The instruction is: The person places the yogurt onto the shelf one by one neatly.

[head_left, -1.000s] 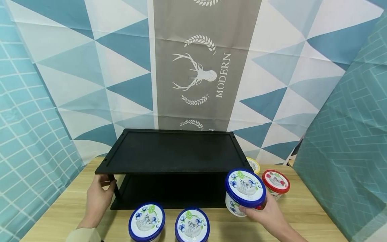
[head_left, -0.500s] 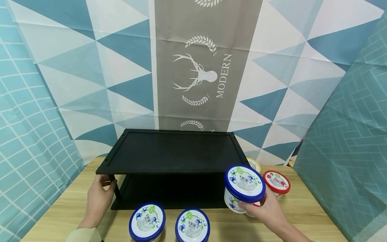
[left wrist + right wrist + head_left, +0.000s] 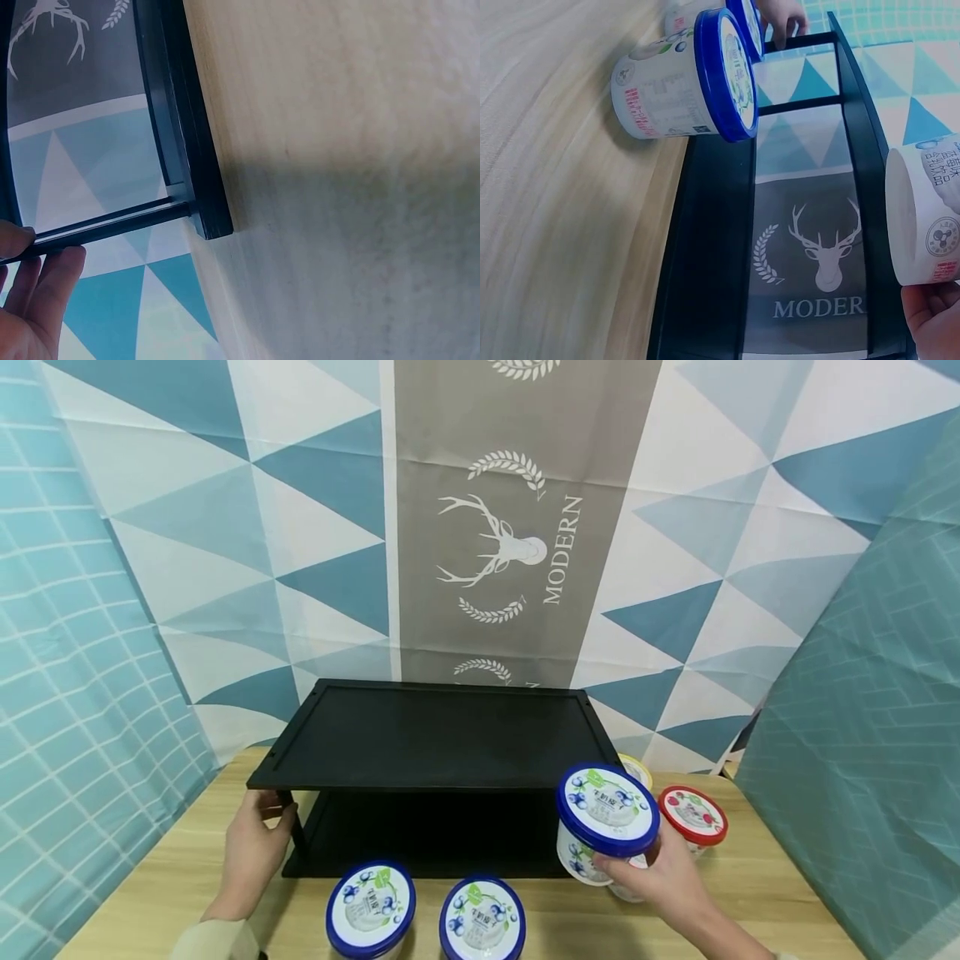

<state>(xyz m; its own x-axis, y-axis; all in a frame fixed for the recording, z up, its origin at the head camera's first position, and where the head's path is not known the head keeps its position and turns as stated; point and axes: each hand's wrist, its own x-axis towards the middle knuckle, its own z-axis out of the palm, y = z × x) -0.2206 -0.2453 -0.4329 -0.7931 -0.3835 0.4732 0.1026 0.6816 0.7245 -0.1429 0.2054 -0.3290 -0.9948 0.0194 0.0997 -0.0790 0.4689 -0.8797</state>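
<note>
Raised since 1 s ago, the blue-lidded yogurt tub [image 3: 606, 822] now sits clear of the table [image 3: 757, 893], level with the front right corner of the black 2-tier shelf [image 3: 438, 735]. Right hand [image 3: 660, 881] curls its fingers round the tub's side. Left hand [image 3: 251, 852] stays wrapped about the shelf's front left post [image 3: 294, 827]. 2 more blue-lidded tubs [image 3: 370, 910] stand before the shelf; a red-lidded tub [image 3: 693, 817] stands just right of the right hand.
</note>
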